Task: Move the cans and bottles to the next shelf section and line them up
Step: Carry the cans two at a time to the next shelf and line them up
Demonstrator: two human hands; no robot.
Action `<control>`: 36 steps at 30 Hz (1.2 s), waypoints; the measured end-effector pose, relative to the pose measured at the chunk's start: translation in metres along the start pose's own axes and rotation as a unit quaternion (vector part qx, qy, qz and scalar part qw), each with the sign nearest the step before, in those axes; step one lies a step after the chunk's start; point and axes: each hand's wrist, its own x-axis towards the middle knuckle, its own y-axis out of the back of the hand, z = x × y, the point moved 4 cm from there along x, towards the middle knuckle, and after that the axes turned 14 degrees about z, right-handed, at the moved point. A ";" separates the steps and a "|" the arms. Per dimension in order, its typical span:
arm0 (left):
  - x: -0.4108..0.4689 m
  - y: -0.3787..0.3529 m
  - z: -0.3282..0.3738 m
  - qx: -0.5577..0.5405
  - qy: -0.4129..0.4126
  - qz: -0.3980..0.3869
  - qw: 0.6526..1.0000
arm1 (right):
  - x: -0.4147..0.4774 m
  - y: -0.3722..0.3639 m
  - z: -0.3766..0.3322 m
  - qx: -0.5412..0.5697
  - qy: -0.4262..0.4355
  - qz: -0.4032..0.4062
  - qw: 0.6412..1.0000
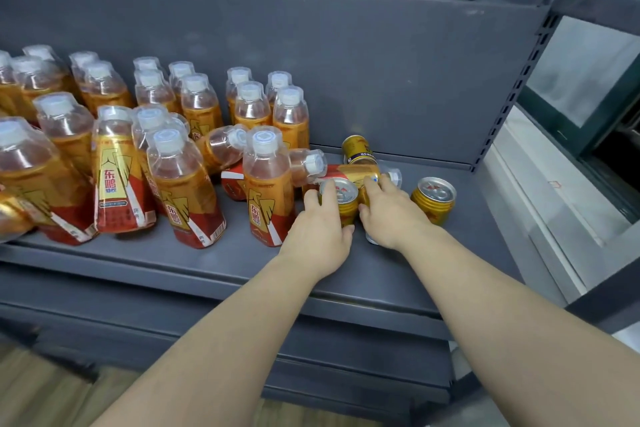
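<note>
Since both hands are on cans at the right end of the shelf [242, 260], what matters now is a clean lift. The left hand [320, 232] curls round an upright gold can [343, 199], thumb on the near side. The right hand [393, 217] is cupped over a second can [364, 196], mostly hidden beneath the palm, so I cannot tell how firm that hold is. A fallen bottle [353, 170] lies right behind both cans, seemingly touching them — I would raise the cans straight up before swinging them across, lest it roll. The standing bottle [268, 198] just left of the left hand looks top-heavy, so keep the wrist off it. Grip the bodies, not the rims, and set both down upright in one row — the loose can [433, 199] to the right can follow.
</note>
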 end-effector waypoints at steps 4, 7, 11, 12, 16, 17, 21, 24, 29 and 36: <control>0.006 -0.006 0.000 0.008 0.004 -0.005 1.000 | -0.004 0.006 -0.002 -0.018 -0.017 0.003 1.000; 0.008 -0.009 0.000 0.013 0.012 0.006 1.000 | -0.010 0.010 -0.001 -0.031 -0.022 -0.001 0.999; 0.008 -0.009 -0.001 0.014 0.015 0.020 1.000 | -0.015 0.015 0.000 -0.014 -0.031 -0.001 0.999; 0.007 -0.008 -0.001 0.012 0.016 0.023 1.000 | -0.016 0.017 0.000 -0.008 -0.033 0.004 0.999; 0.003 -0.004 -0.003 0.009 0.013 0.023 1.000 | -0.020 0.026 -0.002 0.007 -0.036 0.039 0.999; 0.002 -0.003 -0.004 0.009 0.012 0.023 1.000 | -0.021 0.028 -0.002 0.011 -0.034 0.051 0.998; -0.003 0.000 -0.005 0.009 0.012 0.019 1.000 | -0.026 0.035 -0.005 0.035 -0.019 0.116 0.992; -0.005 0.003 -0.005 0.013 0.006 0.017 1.000 | -0.031 0.035 -0.005 0.056 -0.005 0.161 0.985; -0.005 0.003 -0.004 0.021 0.008 0.016 1.000 | -0.046 0.029 0.007 0.044 -0.005 0.189 0.981; -0.008 0.001 -0.004 0.010 0.003 0.024 1.000 | -0.057 0.024 0.014 0.103 -0.017 0.180 0.978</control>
